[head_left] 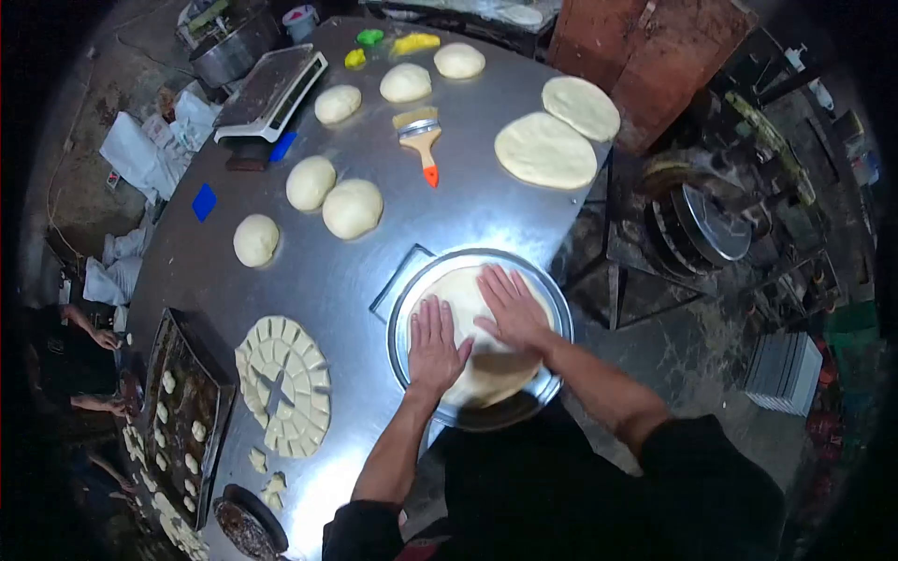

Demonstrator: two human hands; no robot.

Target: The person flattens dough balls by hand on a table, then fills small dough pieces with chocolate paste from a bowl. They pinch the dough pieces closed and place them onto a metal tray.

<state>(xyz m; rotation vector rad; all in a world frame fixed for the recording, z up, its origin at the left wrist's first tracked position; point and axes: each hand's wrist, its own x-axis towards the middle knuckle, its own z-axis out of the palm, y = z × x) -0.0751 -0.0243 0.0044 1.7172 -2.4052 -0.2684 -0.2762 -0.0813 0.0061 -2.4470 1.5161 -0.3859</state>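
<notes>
A round metal pan [400, 351] sits at the near edge of the steel table, with a flat sheet of dough [491, 374] spread inside it. My left hand [436, 346] lies flat on the left part of the dough, fingers stretched out. On the upper right part of the same dough, my right hand [514, 309] presses with its fingers slightly spread. Neither hand grips anything. The dough covers most of the pan's bottom, and my hands and wrists hide some of it. A square metal frame [398, 280] shows partly under the pan's left side.
Several dough balls [353, 208] and a brush [421, 140] lie beyond the pan. Two flat dough rounds [545, 150] rest at the right edge. Cut dough [299, 374], a baking tray [178, 421] and a scale [271, 93] stand left. Other people's hands [105, 338] work at far left.
</notes>
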